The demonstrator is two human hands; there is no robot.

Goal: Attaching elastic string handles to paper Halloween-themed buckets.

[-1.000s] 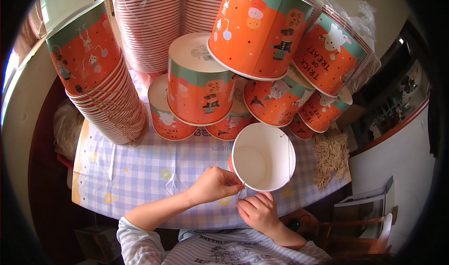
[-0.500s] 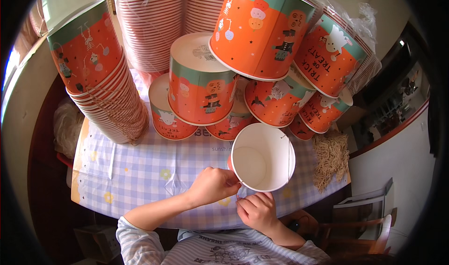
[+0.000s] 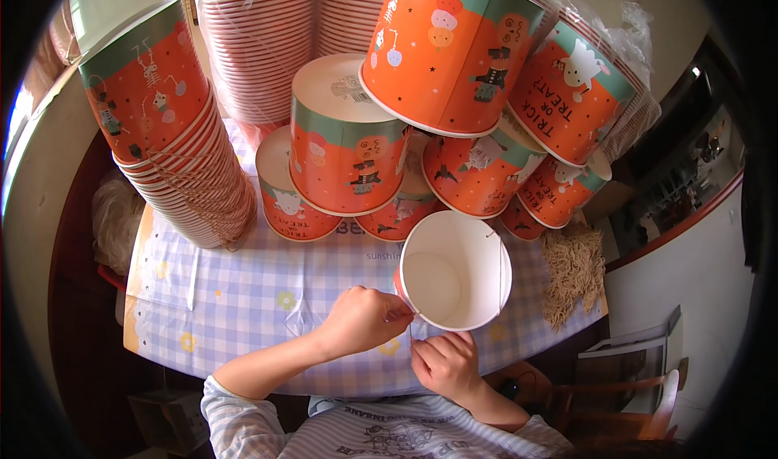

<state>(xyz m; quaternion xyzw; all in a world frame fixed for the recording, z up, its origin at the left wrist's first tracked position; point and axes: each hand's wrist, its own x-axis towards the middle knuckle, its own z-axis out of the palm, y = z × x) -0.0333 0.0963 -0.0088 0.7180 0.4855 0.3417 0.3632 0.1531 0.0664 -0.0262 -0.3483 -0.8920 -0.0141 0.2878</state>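
Observation:
A paper bucket (image 3: 438,277), white inside and orange outside, stands on the table in front of me with its mouth tilted toward me. A thin cord (image 3: 500,273) runs from a hole high on its right side down along the inside. At the bucket's near left rim, my left hand (image 3: 369,321) is closed, thumb and fingers pinching the cord. Just below the rim my right hand (image 3: 444,366) is closed too, its fingertips on the same cord, a short piece of which stretches between both hands. The exact knot or hole there is hidden by my fingers.
A tall stack of nested orange buckets (image 3: 154,94), with cords hanging on it, leans at the left. Upside-down buckets (image 3: 348,151) are piled at the back. Behind them are plastic-wrapped stacks (image 3: 259,54). A bundle of beige cords (image 3: 574,277) lies at the right edge of the checked tablecloth (image 3: 243,305).
My left hand has shifted slightly up and left, and its wrist has turned a little. The cord between my hands stands straighter. The bucket stays nearly in place.

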